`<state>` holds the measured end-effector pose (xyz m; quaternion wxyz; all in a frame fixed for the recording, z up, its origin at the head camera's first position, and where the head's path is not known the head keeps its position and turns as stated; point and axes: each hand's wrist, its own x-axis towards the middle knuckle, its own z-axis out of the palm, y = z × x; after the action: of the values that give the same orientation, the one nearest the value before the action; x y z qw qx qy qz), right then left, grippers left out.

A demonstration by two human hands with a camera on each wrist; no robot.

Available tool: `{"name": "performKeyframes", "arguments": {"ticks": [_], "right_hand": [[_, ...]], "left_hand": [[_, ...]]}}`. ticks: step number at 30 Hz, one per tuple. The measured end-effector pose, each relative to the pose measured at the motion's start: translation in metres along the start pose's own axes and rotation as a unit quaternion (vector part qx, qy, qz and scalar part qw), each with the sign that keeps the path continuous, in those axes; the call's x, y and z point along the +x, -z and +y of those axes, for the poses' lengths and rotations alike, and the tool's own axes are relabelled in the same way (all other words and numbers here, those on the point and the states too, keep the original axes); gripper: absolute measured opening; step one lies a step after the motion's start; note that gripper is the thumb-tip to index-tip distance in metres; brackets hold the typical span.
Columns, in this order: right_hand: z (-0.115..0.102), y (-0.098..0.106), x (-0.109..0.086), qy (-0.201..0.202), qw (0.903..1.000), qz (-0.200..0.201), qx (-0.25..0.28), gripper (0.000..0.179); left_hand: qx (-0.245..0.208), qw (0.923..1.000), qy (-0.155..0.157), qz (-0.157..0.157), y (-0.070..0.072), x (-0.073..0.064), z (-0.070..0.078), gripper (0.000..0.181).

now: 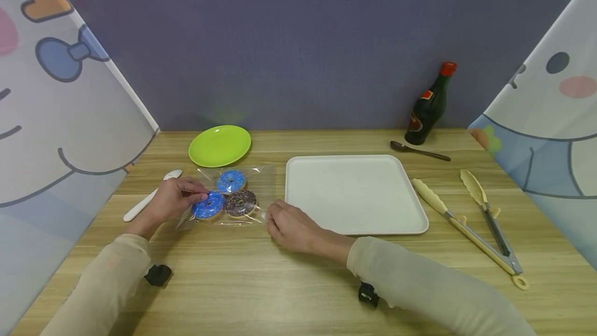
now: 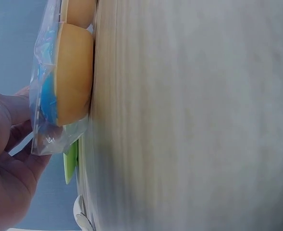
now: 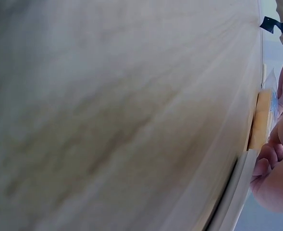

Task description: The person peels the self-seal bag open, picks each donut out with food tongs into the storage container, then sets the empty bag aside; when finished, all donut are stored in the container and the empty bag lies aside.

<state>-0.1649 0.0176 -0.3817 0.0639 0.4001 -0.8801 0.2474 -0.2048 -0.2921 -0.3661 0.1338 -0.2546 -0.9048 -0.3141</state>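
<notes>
A clear plastic bag lies on the table with three toy donuts in it. Two have blue icing, a rear one and a left one; the third is a dark brown donut. My left hand pinches the bag's film at its left side, over the left blue donut. At the bag's right edge, my right hand has its fingers curled on the plastic, beside a white tray. In the left wrist view the donut's tan side shows through the film.
Behind the bag is a green plate; left of it, a white spoon, partly behind my left hand. Open tongs lie right of the tray. A brown spoon and a dark bottle are at the back right.
</notes>
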Motion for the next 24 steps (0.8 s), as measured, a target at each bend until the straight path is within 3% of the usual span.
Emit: {"name": "performKeyframes", "arguments": {"ticks": [14,24], "right_hand": [[-0.0004,0.0018,-0.0023,-0.043,0.9968,0.017,0.066,0.010],[-0.0012,0.0010,-0.0016,-0.061,0.9946,0.027,0.079,0.012]], "left_hand": [[0.002,1.0000,0.003,-0.006,-0.0012,0.0010,0.0031,0.011],[-0.005,0.9999,0.009,-0.012,-0.0002,0.0008,0.0046,0.010]]}}
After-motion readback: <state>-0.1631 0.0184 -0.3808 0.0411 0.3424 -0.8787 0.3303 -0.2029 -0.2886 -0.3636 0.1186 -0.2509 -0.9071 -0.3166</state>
